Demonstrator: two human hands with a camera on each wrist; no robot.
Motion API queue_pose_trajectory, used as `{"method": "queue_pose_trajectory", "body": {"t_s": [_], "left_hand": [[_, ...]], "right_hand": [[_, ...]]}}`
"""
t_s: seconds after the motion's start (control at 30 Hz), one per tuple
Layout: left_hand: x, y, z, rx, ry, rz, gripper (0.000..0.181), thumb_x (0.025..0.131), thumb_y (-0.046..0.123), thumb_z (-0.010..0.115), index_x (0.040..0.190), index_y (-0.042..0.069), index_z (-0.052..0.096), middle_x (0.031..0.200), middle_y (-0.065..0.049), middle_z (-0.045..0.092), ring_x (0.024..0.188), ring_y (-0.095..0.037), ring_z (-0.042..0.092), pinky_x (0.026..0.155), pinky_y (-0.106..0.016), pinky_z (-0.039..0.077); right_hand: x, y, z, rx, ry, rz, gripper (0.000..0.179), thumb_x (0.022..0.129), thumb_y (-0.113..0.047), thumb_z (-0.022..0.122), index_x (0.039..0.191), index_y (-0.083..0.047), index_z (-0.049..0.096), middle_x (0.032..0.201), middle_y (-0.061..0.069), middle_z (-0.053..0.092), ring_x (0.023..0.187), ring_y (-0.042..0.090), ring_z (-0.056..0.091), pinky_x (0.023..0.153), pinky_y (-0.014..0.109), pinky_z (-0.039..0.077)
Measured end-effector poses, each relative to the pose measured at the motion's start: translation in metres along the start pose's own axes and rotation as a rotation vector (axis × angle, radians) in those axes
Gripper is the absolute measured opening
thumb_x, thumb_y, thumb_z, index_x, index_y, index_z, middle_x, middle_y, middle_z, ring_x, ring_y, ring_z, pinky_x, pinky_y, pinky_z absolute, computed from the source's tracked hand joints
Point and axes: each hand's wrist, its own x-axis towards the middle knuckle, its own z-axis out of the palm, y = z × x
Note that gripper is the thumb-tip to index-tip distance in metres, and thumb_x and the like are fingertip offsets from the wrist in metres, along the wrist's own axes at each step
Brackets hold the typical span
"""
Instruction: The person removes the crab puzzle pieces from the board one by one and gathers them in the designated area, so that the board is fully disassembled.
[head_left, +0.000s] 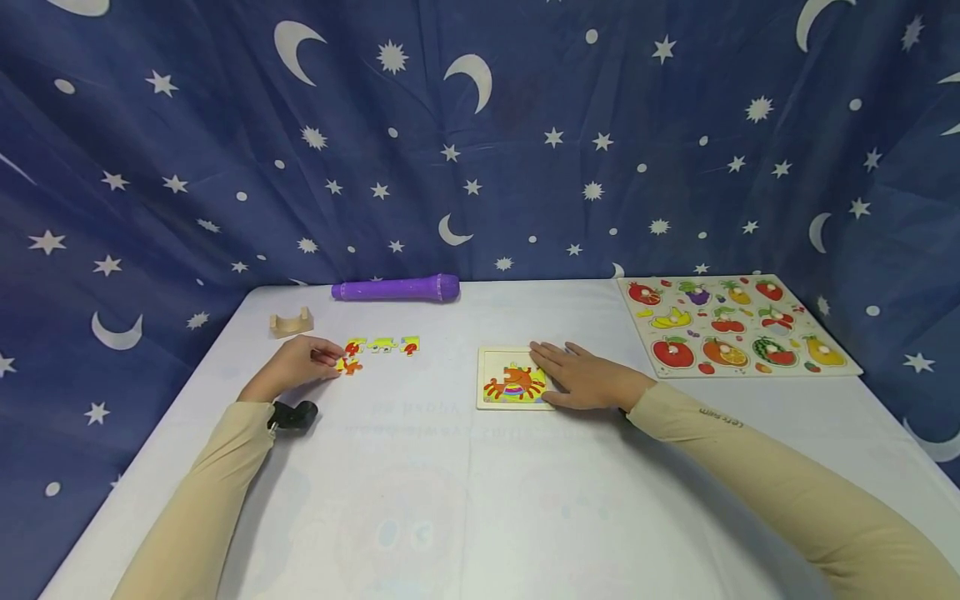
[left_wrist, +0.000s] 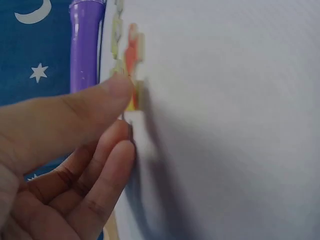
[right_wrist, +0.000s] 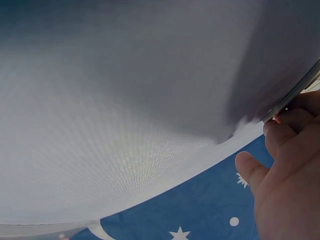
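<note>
Beside the puzzle pieces (head_left: 383, 343), the left hand's (head_left: 294, 365) grip can't be told; brushing could scatter them. Pressed unevenly, the right hand's (head_left: 591, 379) outstretched fingers might skid the puzzle board (head_left: 514, 386)

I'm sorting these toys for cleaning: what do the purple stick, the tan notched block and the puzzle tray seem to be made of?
The purple stick looks like glossy plastic, with pale highlights in the left wrist view. The tan notched block seems bare wood: matte, pale, uncoated-looking. The puzzle tray is probably printed wood or fibreboard: its rim is plain, matte cream.
</note>
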Motion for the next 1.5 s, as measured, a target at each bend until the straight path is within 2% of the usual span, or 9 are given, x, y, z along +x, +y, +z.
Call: {"method": "queue_pose_trajectory", "body": {"t_s": [0.17,0.37,0.5,0.57,0.73,0.93,1.07,1.27,1.5], "left_hand": [[0.003,0.011,0.001,-0.020,0.029,0.083,0.032,0.080,0.003,0.070,0.109,-0.010,0.063,0.098,-0.023,0.068,0.090,-0.028,0.064,0.073,-0.025,0.050],[0.013,0.047,0.012,-0.004,0.025,0.141,0.033,0.084,0.008,0.068,0.114,-0.006,0.063,0.103,-0.021,0.067,0.095,-0.030,0.063,0.076,-0.036,0.052],[0.024,0.072,0.024,-0.009,0.012,0.208,0.033,0.083,0.007,0.069,0.114,-0.005,0.063,0.104,-0.021,0.066,0.097,-0.031,0.063,0.080,-0.040,0.053],[0.030,0.084,0.031,-0.009,0.009,0.262,0.032,0.082,0.005,0.069,0.112,-0.006,0.064,0.102,-0.021,0.066,0.095,-0.031,0.063,0.083,-0.041,0.052],[0.044,0.115,0.053,0.004,-0.026,0.343,0.032,0.081,0.005,0.071,0.110,-0.006,0.065,0.101,-0.021,0.067,0.092,-0.028,0.064,0.086,-0.038,0.052],[0.055,0.151,0.079,0.032,-0.125,0.359,0.035,0.082,0.010,0.071,0.114,-0.002,0.065,0.103,-0.016,0.067,0.093,-0.023,0.063,0.085,-0.031,0.052],[0.059,0.168,0.094,0.047,-0.196,0.345,0.040,0.082,0.014,0.072,0.117,-0.001,0.063,0.106,-0.012,0.066,0.093,-0.019,0.061,0.083,-0.028,0.051],[0.066,0.181,0.110,0.031,-0.276,0.262,0.044,0.080,0.015,0.074,0.120,0.002,0.061,0.103,-0.008,0.066,0.089,-0.015,0.059,0.083,-0.025,0.049],[0.076,0.188,0.119,-0.006,-0.305,0.187,0.042,0.078,0.011,0.076,0.117,0.001,0.063,0.092,-0.006,0.067,0.080,-0.011,0.057,0.079,-0.023,0.048]], "right_hand": [[0.000,0.001,0.000,0.003,-0.006,-0.003,0.073,0.095,-0.046,0.042,0.150,-0.006,0.016,0.159,0.008,0.012,0.146,0.025,0.015,0.117,0.050,0.014],[0.000,0.001,0.000,0.010,-0.004,-0.004,0.073,0.095,-0.045,0.043,0.150,-0.005,0.016,0.159,0.009,0.013,0.146,0.027,0.015,0.117,0.051,0.014],[0.000,0.000,-0.001,0.011,-0.009,0.005,0.074,0.094,-0.046,0.043,0.150,-0.006,0.016,0.159,0.008,0.012,0.146,0.025,0.014,0.117,0.050,0.014],[0.000,0.000,-0.001,0.011,-0.013,0.010,0.074,0.094,-0.046,0.043,0.151,-0.007,0.015,0.159,0.007,0.011,0.146,0.024,0.013,0.117,0.050,0.013],[0.001,0.000,-0.001,0.014,-0.005,-0.001,0.074,0.094,-0.046,0.044,0.150,-0.006,0.016,0.159,0.008,0.012,0.146,0.026,0.014,0.117,0.051,0.014],[0.001,-0.001,-0.001,0.015,-0.020,0.014,0.074,0.094,-0.047,0.043,0.151,-0.008,0.015,0.159,0.007,0.012,0.146,0.025,0.013,0.117,0.052,0.014],[0.001,-0.001,-0.002,0.024,-0.025,0.018,0.074,0.094,-0.047,0.043,0.151,-0.008,0.015,0.159,0.007,0.012,0.146,0.025,0.013,0.116,0.053,0.013],[0.002,0.000,-0.001,0.013,-0.036,0.022,0.075,0.094,-0.048,0.043,0.151,-0.009,0.014,0.159,0.006,0.010,0.147,0.024,0.012,0.117,0.052,0.012],[0.002,0.001,-0.001,0.023,-0.032,0.012,0.075,0.094,-0.047,0.043,0.151,-0.008,0.014,0.159,0.006,0.010,0.147,0.024,0.012,0.117,0.052,0.012]]}}
